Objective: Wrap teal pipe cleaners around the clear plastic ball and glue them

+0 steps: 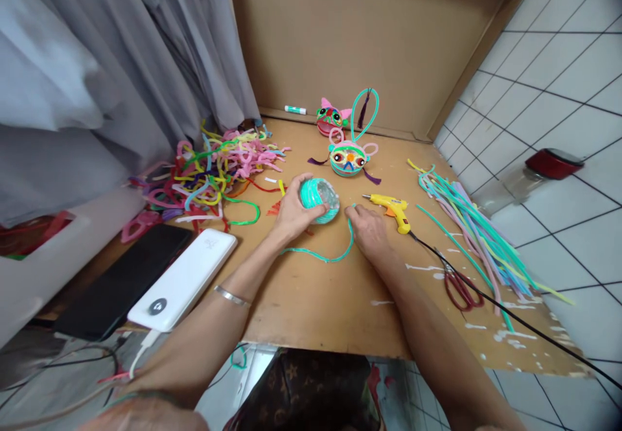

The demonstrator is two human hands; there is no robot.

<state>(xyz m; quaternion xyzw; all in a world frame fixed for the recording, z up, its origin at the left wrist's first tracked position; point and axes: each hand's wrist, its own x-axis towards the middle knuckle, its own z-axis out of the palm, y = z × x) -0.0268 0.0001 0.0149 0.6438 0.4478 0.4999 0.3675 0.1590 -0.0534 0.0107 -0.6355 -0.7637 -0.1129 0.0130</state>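
head view shows left hand (293, 212) grasping a round turquoise piece (310, 192), right hand (368, 229) pinching a turquoise strand (330, 260).

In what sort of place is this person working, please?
Probably a small handicraft workspace, perhaps in a home: on the table lie a yellow glue gun, a heap of colourful pipe cleaners and red-handled scissors.

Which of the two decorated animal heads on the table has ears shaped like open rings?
The front head, nearer the yellow glue gun, is ring-eared; the rear head has pointed pink ears instead.
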